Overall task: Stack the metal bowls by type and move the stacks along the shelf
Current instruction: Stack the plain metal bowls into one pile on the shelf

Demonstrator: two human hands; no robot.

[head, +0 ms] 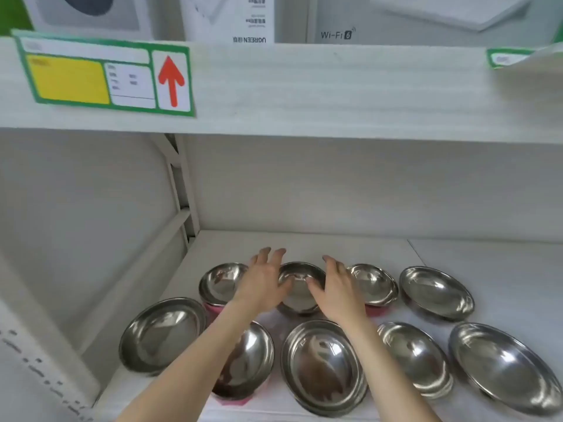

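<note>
Both hands' fingers point(268, 257) spread open round back-row bowl point(300, 287); boxes above read "UGREEN" point(249, 39), "Wi-Fi 6" point(337, 34).

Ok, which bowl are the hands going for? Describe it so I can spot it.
Look at the lower shelf, back row of bowls. It is the middle bowl, between the left hand and right hand. Unlike its neighbours either side, it shows no pink base.

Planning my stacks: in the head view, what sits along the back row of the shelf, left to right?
Pink-based bowl → left hand → middle bowl → right hand → second pink-based bowl → wide shallow bowl.
</note>
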